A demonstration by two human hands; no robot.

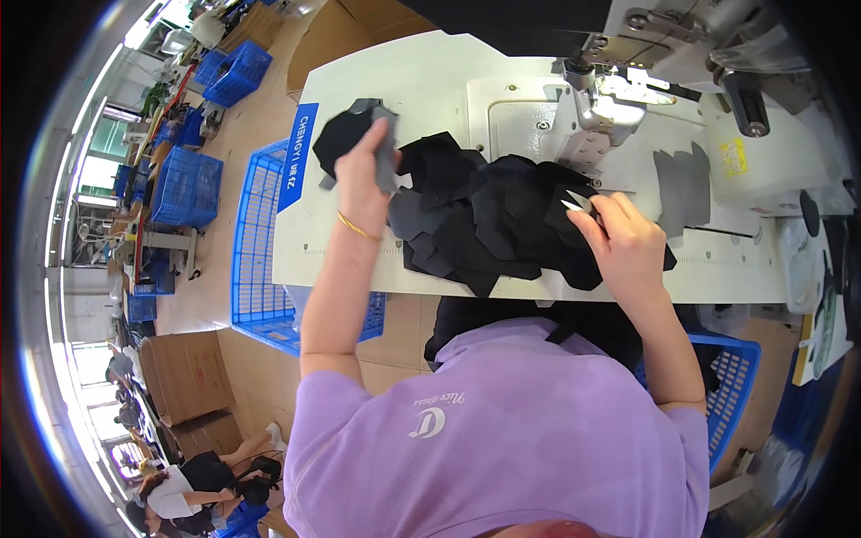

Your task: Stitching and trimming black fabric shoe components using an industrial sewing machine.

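On the left of the white sewing table (430, 72), my left hand (366, 161) is closed on a few dark fabric pieces (343, 139), black and grey. A gold bangle circles that wrist. My right hand (628, 238) pinches a pair of thread snips (576, 202), whose two pale pointed blades stand a little apart over the cloth. Between the hands lies a loose, overlapping pile of black and dark grey cut fabric pieces (493, 215), reaching the table's near edge. The snips' handles are hidden in my fingers.
The sewing machine head (596, 117) stands behind the pile. A grey fabric stack (683, 188) lies to its right. A blue basket (256, 242) sits below the table's left edge, another blue basket (731, 386) at my right. Someone in a white top (170, 493) is at lower left.
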